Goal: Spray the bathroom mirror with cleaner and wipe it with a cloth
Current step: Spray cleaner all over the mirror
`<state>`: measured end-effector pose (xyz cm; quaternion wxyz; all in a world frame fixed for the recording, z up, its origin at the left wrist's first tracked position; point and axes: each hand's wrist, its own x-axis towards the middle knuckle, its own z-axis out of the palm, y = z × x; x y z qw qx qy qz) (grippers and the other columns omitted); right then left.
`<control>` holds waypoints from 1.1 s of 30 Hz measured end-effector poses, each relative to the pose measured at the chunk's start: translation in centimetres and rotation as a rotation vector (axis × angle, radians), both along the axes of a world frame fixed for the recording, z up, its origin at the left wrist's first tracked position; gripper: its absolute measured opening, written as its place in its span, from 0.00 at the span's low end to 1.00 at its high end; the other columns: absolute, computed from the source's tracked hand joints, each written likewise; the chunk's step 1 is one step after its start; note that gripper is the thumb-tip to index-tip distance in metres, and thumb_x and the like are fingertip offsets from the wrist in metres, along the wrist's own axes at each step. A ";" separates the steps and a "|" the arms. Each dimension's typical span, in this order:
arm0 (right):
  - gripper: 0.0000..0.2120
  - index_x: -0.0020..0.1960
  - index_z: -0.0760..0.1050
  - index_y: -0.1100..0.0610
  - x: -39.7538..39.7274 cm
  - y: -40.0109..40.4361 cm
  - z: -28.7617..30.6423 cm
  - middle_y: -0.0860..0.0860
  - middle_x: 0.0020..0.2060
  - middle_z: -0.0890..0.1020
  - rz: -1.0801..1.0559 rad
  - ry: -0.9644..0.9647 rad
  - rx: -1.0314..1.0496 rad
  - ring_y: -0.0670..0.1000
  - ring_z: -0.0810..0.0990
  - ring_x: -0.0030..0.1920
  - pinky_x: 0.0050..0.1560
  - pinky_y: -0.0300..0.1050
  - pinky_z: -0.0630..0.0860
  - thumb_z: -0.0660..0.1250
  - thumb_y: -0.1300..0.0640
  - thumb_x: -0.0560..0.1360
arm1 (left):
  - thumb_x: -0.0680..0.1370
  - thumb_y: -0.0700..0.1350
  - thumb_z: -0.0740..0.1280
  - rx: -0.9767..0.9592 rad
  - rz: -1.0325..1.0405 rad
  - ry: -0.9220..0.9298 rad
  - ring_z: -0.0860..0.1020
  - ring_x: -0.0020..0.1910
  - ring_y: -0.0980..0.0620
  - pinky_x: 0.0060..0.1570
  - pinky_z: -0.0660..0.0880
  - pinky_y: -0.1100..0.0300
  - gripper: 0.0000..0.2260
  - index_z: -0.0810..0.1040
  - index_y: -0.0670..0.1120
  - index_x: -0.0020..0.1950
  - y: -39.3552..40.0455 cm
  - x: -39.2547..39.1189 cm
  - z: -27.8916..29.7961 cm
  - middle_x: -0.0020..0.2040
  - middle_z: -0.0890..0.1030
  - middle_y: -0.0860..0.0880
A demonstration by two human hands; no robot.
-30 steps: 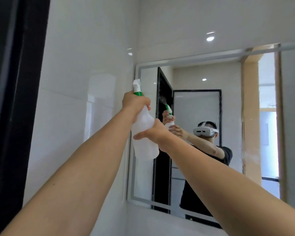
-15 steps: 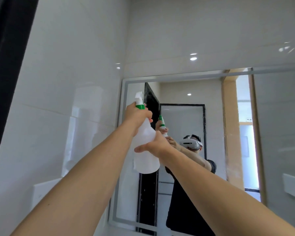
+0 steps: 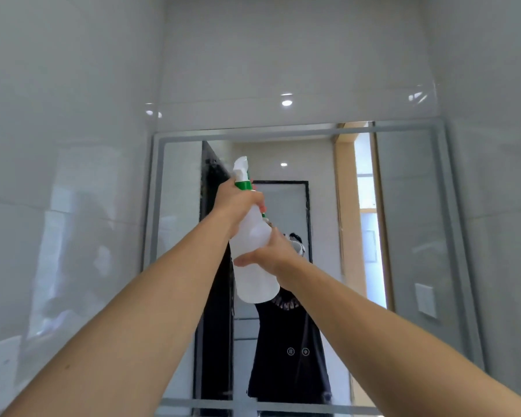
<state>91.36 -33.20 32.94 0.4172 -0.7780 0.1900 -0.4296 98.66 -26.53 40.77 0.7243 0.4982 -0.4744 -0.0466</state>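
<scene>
Both your arms are stretched up toward the mirror (image 3: 403, 236), which hangs on the tiled wall (image 3: 283, 55) straight ahead. Your left hand (image 3: 238, 203) is wrapped round the neck of the spray bottle (image 3: 254, 266), just under its green collar, fingers curled tight on it; a fingertip shows on the far side near the trigger (can't tell if it's squeezing). Your right hand (image 3: 271, 254) holds the bottle's body lower down, thumb stretched across the near side, the other fingers behind the plastic and hidden. The bottle is white and translucent, upright with a slight lean, raised in front of the middle-left part of the glass, its white nozzle head near the mirror's upper area. Can't tell if it touches the glass; no mist is visible either.

The mirror has a pale frosted border. It reflects you in a dark shirt (image 3: 283, 356), a black-framed door (image 3: 214, 296), a wood-trimmed doorway (image 3: 343, 221) and a wall switch plate (image 3: 424, 299). Glossy white tiles run down the left wall (image 3: 57, 176). Ceiling light spots (image 3: 287, 102) glint on the tiles above the mirror.
</scene>
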 end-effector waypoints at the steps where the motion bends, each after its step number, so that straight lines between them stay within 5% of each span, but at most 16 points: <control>1: 0.40 0.63 0.67 0.51 -0.7 -0.5 0.0 0.51 0.55 0.78 -0.022 -0.001 0.008 0.56 0.77 0.57 0.49 0.53 0.77 0.83 0.56 0.56 | 0.56 0.32 0.71 -0.004 -0.013 0.005 0.81 0.44 0.40 0.53 0.81 0.38 0.20 0.78 0.45 0.46 -0.5 -0.6 0.1 0.46 0.80 0.43; 8: 0.30 0.56 0.67 0.50 -5.3 -3.2 -0.1 0.52 0.53 0.78 -0.031 0.001 0.047 0.57 0.77 0.58 0.58 0.56 0.76 0.81 0.64 0.64 | 0.57 0.33 0.72 0.008 0.023 -0.013 0.82 0.40 0.38 0.45 0.82 0.47 0.16 0.77 0.44 0.42 -4.2 -4.6 0.2 0.41 0.81 0.40; 11: 0.36 0.63 0.66 0.53 -6.8 -4.4 -0.3 0.53 0.56 0.78 -0.071 -0.003 0.061 0.57 0.77 0.59 0.60 0.58 0.76 0.81 0.63 0.62 | 0.54 0.35 0.70 -0.004 -0.020 -0.013 0.84 0.40 0.36 0.44 0.82 0.35 0.18 0.76 0.45 0.42 -5.5 -6.2 0.2 0.41 0.83 0.37; 14: 0.37 0.64 0.65 0.54 -8.4 -5.5 -0.3 0.53 0.55 0.77 -0.111 -0.012 0.058 0.56 0.77 0.57 0.56 0.55 0.77 0.82 0.62 0.62 | 0.59 0.33 0.72 0.024 -0.122 -0.036 0.82 0.39 0.39 0.47 0.83 0.39 0.18 0.76 0.45 0.45 -6.5 -7.8 0.1 0.44 0.80 0.40; 18: 0.38 0.64 0.65 0.52 -10.9 -6.7 -0.5 0.53 0.54 0.77 -0.167 -0.039 0.051 0.55 0.77 0.56 0.51 0.51 0.76 0.82 0.61 0.61 | 0.65 0.29 0.72 0.014 -0.198 -0.084 0.82 0.52 0.36 0.54 0.81 0.42 0.18 0.75 0.47 0.48 -8.1 -10.1 0.0 0.50 0.79 0.43; 26: 0.38 0.63 0.67 0.53 -16.8 -8.8 -1.4 0.54 0.54 0.79 -0.284 -0.061 0.099 0.57 0.79 0.54 0.52 0.56 0.79 0.83 0.60 0.59 | 0.63 0.32 0.72 0.057 -0.270 -0.071 0.82 0.39 0.41 0.44 0.84 0.48 0.16 0.78 0.44 0.47 -11.4 -15.8 -0.5 0.43 0.80 0.43; 29: 0.40 0.63 0.69 0.52 -18.4 -9.5 -1.8 0.54 0.53 0.81 -0.323 -0.065 0.120 0.56 0.80 0.53 0.51 0.57 0.80 0.83 0.57 0.55 | 0.55 0.37 0.73 0.084 -0.234 -0.078 0.85 0.42 0.38 0.43 0.84 0.42 0.26 0.79 0.42 0.53 -12.7 -17.7 -0.6 0.42 0.82 0.42; 33: 0.41 0.63 0.69 0.50 -20.4 -9.8 -1.8 0.53 0.53 0.81 -0.388 -0.067 0.120 0.55 0.80 0.52 0.46 0.53 0.78 0.82 0.54 0.54 | 0.63 0.32 0.72 0.081 -0.306 -0.073 0.85 0.46 0.37 0.42 0.83 0.50 0.15 0.77 0.45 0.46 -13.3 -19.9 -0.7 0.41 0.82 0.42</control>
